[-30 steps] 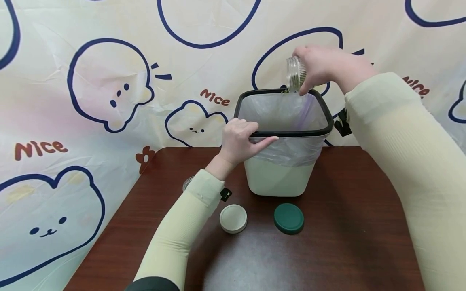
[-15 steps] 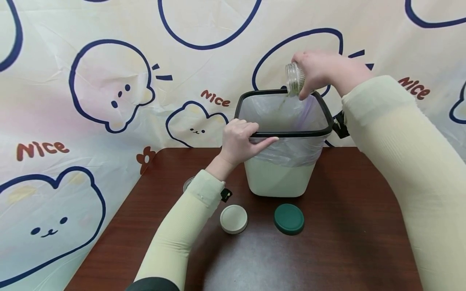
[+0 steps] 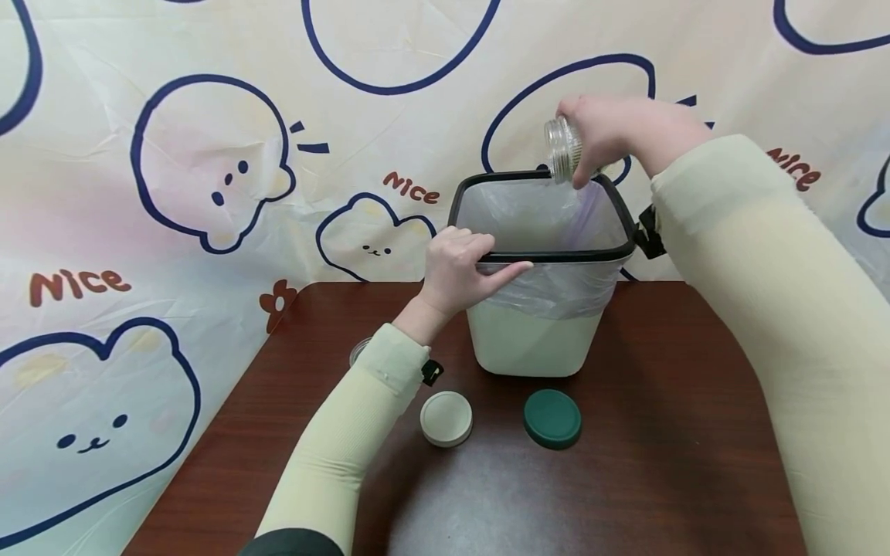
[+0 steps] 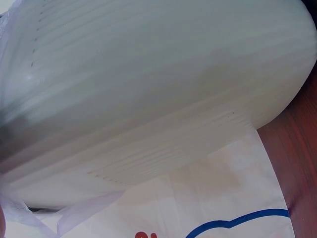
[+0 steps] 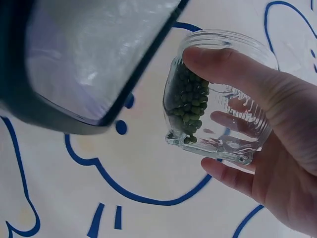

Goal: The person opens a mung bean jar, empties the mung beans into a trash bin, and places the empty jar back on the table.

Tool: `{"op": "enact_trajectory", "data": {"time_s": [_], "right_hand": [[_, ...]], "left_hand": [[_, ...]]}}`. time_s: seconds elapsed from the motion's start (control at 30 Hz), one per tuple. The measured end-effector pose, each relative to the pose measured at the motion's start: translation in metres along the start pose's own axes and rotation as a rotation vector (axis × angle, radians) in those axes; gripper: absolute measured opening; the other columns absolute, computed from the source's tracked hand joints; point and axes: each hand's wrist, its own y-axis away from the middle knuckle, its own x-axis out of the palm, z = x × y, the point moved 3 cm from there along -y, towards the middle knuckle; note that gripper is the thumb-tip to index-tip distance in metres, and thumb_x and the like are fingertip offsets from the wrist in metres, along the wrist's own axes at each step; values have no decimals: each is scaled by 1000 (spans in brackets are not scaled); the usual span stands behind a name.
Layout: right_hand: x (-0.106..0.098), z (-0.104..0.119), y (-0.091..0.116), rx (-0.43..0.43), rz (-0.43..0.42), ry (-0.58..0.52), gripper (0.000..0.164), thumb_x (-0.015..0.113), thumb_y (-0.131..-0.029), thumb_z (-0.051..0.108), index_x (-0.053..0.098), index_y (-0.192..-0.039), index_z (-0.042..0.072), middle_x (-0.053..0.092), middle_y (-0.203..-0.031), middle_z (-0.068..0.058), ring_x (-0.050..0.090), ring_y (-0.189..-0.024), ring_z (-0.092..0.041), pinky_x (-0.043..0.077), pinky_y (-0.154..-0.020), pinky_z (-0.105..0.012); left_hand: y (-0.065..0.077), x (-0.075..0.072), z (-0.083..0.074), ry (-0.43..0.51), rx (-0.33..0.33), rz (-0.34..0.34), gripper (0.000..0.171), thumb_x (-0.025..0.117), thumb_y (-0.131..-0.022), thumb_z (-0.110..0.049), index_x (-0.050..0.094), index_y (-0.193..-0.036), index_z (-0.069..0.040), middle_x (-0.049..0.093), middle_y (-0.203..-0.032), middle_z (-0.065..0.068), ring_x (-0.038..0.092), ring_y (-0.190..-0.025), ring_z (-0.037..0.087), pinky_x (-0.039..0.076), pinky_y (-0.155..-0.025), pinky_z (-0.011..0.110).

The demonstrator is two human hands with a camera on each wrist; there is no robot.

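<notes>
A pale trash bin [image 3: 531,347] with a black rim and a translucent bag [image 3: 563,289] stands on the table. My left hand [image 3: 455,270] grips the rim at its near left corner, fingers over the edge and thumb extended along the front. Above the far right part of the rim, my right hand [image 3: 619,133] holds a small clear glass jar [image 3: 562,148], tilted with its mouth towards the bin. Green beans [image 5: 188,101], probably mung beans, lie along one side inside the jar in the right wrist view. The bottom of the bin is hidden.
A white lid [image 3: 446,418] and a green lid [image 3: 552,418] lie on the dark wooden table [image 3: 647,463] before the bin. Something round and clear [image 3: 358,351] is partly hidden behind the left sleeve. A cartoon-printed cloth [image 3: 375,139] hangs behind.
The right hand dipped slightly with the jar, then rose a little. Half a second ago beans were falling into the bin; no falling beans show now. The left hand stayed on the rim.
</notes>
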Motion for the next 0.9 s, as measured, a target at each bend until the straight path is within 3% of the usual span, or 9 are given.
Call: {"op": "enact_trajectory", "data": {"time_s": [0.1,0.33,0.47,0.67,0.9], "right_hand": [[-5,0,1,-6,-19,21,88,77,-62,17,26,-128,-8,38,-114,-28,41,-99,-41,39,-82,-53],[3,0,0,18,101,23,89,77,-63,18,24,-129,-8,39,-116,-26,41,-101,-38,38,-84,-50],[4,-3,0,14,92,6,90,77,-63,17,22,-130,-10,38,-116,-27,41,-102,-39,37,-86,-51],[0,-3,-1,6,-3,-3,90,77,-62,15,23,-130,-8,35,-117,-28,39,-102,-41,36,-85,-54],[3,1,-1,7,50,20,90,77,-62,17,23,-131,-7,37,-116,-27,40,-102,-39,37,-85,-52]], "left_hand": [[-1,0,1,5,2,-14,57,67,-69,-55,33,-50,-13,29,-45,-4,26,-42,11,23,-43,27],[0,2,2,-11,1,-3,57,67,-68,-56,34,-50,-13,29,-45,-4,26,-42,11,23,-43,27],[0,3,1,-7,5,-4,57,68,-68,-55,34,-50,-13,29,-45,-4,26,-42,11,23,-43,27],[-1,2,1,-4,5,-11,58,68,-69,-55,34,-50,-12,28,-45,-4,25,-42,11,23,-43,27],[-1,0,1,1,4,-10,58,67,-70,-55,34,-49,-12,29,-45,-3,26,-41,12,24,-43,27]]}}
